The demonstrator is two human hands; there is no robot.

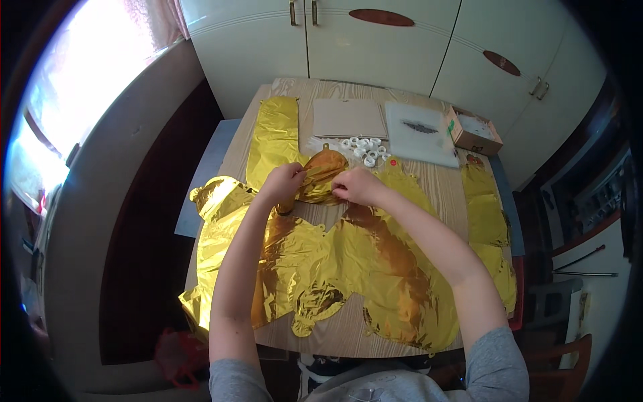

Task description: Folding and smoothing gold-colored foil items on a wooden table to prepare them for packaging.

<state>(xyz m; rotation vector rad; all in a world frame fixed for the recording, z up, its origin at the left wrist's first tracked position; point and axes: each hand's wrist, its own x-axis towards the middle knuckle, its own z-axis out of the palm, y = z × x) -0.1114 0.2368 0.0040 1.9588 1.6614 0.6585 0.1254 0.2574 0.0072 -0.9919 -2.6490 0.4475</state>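
Flat gold foil balloons, uninflated and creased, cover much of the wooden table. My left hand (pixel 286 179) is closed on the left edge of a rounded gold foil balloon piece (pixel 325 164) near the table's middle. Opposite it, my right hand (pixel 358 186) pinches the same piece at its lower right. Whether this piece joins the large spread foil (pixel 402 268) beneath my forearms, I cannot tell. A long folded foil strip (pixel 276 127) lies beyond my left hand. Just past both hands sits a small heap of white rings (pixel 365 151), perhaps ribbon rolls.
A grey-beige board (pixel 348 118) and a translucent white packet (pixel 416 137) lie toward the back. An open cardboard box (pixel 477 130) stands at the back right corner. More gold foil (pixel 485 208) hangs along the right edge. White cabinets (pixel 382 47) rise behind the table.
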